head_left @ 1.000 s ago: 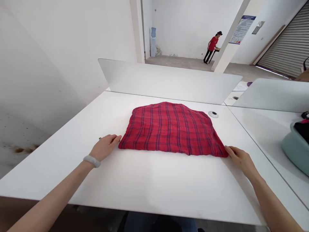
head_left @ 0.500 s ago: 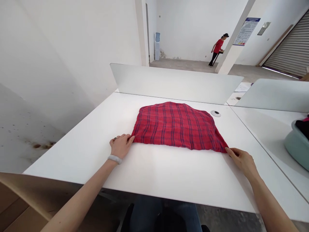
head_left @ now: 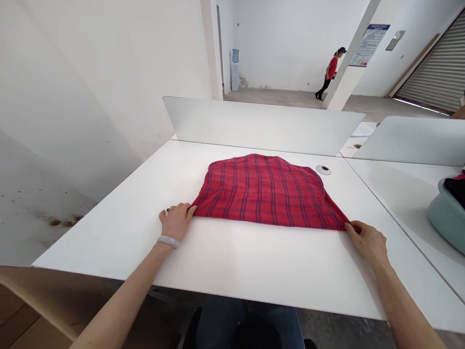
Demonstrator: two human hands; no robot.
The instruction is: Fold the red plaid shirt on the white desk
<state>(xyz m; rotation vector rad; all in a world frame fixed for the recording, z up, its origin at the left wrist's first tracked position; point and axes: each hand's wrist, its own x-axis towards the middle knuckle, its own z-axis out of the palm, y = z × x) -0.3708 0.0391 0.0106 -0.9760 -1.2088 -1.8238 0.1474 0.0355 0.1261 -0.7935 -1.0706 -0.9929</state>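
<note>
A folded red plaid cloth (head_left: 263,191) lies flat on the white table (head_left: 225,257). My left hand (head_left: 177,221), with a pale bracelet on the wrist and a ring on one finger, pinches the cloth's near left corner. My right hand (head_left: 366,240) grips the near right corner with its fingers curled round the edge. Both hands rest on the tabletop.
A grey divider panel (head_left: 261,126) stands behind the cloth, with a round cable grommet (head_left: 323,169) near its foot. A teal tub (head_left: 448,213) holding dark clothes sits on the adjoining table at right. A person in a red top (head_left: 331,72) walks far behind. Cardboard (head_left: 43,300) lies lower left.
Both hands have closed on the cloth's near corners and drawn them slightly outward and toward me. The person in the background has walked to the right.
</note>
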